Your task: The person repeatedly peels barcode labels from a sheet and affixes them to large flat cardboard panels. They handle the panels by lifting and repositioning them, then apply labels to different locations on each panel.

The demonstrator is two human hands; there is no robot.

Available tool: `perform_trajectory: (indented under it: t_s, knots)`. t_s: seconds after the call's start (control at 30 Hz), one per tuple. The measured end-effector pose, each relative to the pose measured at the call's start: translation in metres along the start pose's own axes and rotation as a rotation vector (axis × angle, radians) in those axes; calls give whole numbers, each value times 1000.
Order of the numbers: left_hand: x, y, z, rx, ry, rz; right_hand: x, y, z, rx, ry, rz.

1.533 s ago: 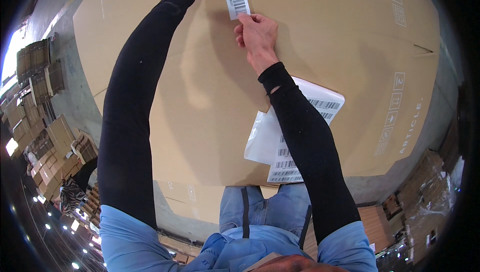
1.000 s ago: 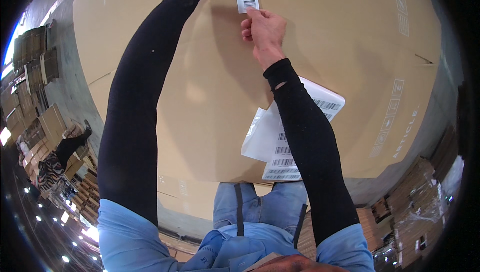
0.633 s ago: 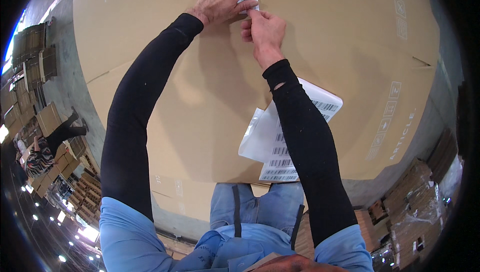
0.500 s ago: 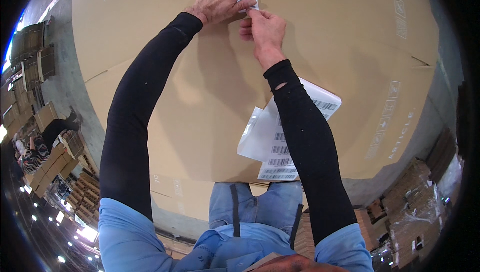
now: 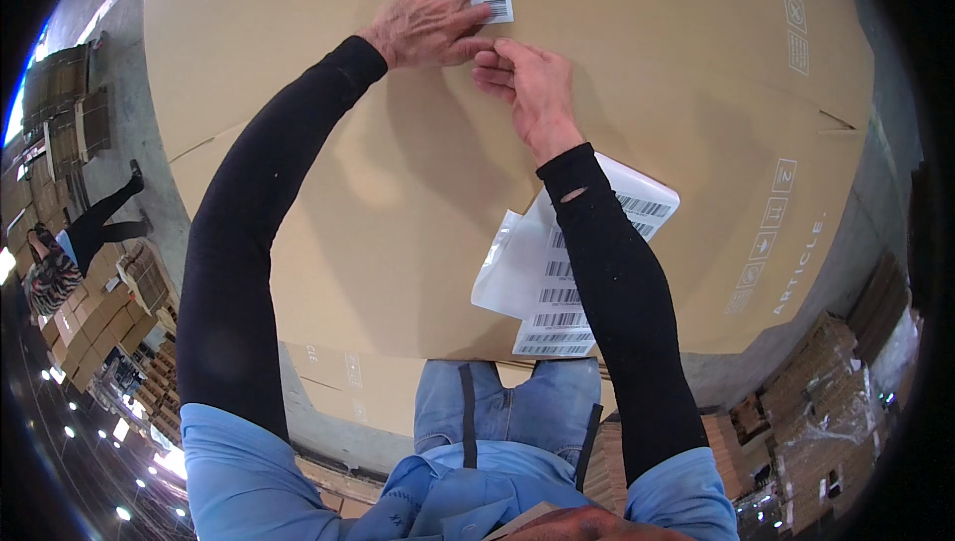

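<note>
A white barcode label [image 5: 494, 2] lies flat on a large brown cardboard box [image 5: 418, 213] at the far middle. My left hand [image 5: 433, 22] is open, its spread fingers reaching over the label's left side. Just nearer than the label, my right hand [image 5: 537, 91] has thumb and forefinger closed at the tip of my left thumb. Whatever is in that pinch, if anything, is too small to make out. Sheets of barcode labels [image 5: 559, 297] rest on the box under my right forearm, which hides part of them. A glossy white backing sheet [image 5: 507, 277] lies folded with them.
Slits and printed symbols [image 5: 771, 213] mark the box's right side. Beyond its left edge, a person [image 5: 60, 268] is among stacked cartons [image 5: 99, 317] on the concrete floor [image 5: 124, 133]. Plastic-wrapped cartons [image 5: 821, 422] stand at the near right.
Both hands have drawn slightly toward me, and more of the label shows. My right fingertips have left the label's near edge. The person at the left has shifted position.
</note>
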State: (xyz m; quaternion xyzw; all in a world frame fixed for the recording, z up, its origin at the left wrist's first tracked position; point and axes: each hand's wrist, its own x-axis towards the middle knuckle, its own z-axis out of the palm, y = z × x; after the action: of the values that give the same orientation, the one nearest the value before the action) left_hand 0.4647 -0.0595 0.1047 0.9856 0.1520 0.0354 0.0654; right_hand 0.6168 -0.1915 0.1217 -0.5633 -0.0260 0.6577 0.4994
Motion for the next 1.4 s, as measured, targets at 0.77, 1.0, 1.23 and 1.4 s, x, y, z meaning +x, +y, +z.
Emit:
perform_trajectory:
  t_s: [0.77, 1.0, 1.23, 1.4]
  knots:
    - [73, -66, 1, -86, 1, -304, -5, -75, -255, -1120, 776, -1100]
    - [63, -14, 32, 68, 242, -360, 3, -75, -247, -1101, 797, -1135]
    - [2, 83, 44, 55, 154, -339, 0, -67, -237, -992, 764, -1181]
    - [-59, 155, 40, -36, 35, -342, -28, -77, -226, -832, 707, -1170]
